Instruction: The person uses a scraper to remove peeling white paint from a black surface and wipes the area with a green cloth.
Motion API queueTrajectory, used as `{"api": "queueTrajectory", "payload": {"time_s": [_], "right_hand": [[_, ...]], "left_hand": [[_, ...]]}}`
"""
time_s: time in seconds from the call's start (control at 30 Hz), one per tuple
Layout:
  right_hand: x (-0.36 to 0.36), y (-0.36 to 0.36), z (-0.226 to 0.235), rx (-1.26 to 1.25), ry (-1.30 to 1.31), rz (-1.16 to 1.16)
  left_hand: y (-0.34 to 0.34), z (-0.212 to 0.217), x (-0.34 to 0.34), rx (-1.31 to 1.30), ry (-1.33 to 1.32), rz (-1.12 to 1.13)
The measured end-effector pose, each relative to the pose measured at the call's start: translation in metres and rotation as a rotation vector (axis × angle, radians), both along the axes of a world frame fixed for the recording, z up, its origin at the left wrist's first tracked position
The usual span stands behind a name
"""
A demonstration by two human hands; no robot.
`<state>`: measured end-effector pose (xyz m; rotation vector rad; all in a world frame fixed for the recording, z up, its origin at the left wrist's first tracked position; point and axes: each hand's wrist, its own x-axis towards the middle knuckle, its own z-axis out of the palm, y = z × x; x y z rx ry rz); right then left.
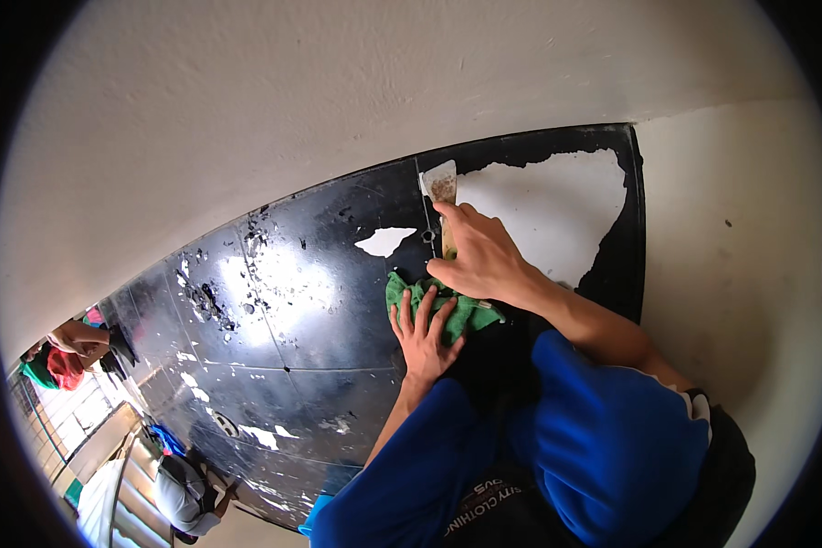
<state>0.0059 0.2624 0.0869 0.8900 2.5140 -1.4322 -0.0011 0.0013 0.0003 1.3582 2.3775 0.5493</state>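
My right hand [484, 258] is closed round the handle of a putty knife [441, 186]. Its wide, stained metal blade lies against the black surface [320, 210], by the left edge of a large bare white patch [557, 205]. Close below, my left hand [424, 340] rests with spread fingers on a crumpled green cloth [473, 317], pressing it to the same surface. A smaller ragged white patch [386, 241] shows left of the blade. Part of the knife's handle is hidden by my right hand.
Pale wall [274, 100] runs along the black panel's upper edge and its right side. Flaked spots [212, 306] dot the panel's left half. At the lower left are another person [181, 493], hanging clothes [64, 367] and a barred window [78, 416].
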Motion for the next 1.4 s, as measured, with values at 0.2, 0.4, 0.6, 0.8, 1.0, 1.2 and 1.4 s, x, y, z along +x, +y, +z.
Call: {"api": "queueTrajectory", "payload": {"time_s": [0.2,0.4,0.6,0.8,1.0,1.2,1.4], "right_hand": [[0.006,-0.006,-0.010,0.079,0.088,-0.021],[0.006,-0.003,-0.010,0.085,0.108,-0.012],[0.004,-0.007,-0.007,0.132,0.098,0.018],[0.010,-0.006,-0.006,0.096,0.011,0.038],[0.007,-0.002,-0.011,0.112,0.088,0.012],[0.007,0.000,-0.006,0.103,0.112,0.015],[0.011,0.002,-0.010,0.098,0.139,-0.023]], "left_hand": [[0.000,0.001,-0.001,0.003,0.011,-0.009],[0.000,0.002,-0.001,0.002,-0.006,-0.010],[-0.001,-0.001,-0.001,0.001,0.002,-0.002],[0.000,0.001,-0.002,0.010,0.011,-0.018],[0.000,0.001,-0.001,0.000,0.002,-0.010],[-0.001,0.000,-0.001,-0.004,-0.007,0.001],[0.000,0.000,0.000,0.016,-0.013,0.009]]}}
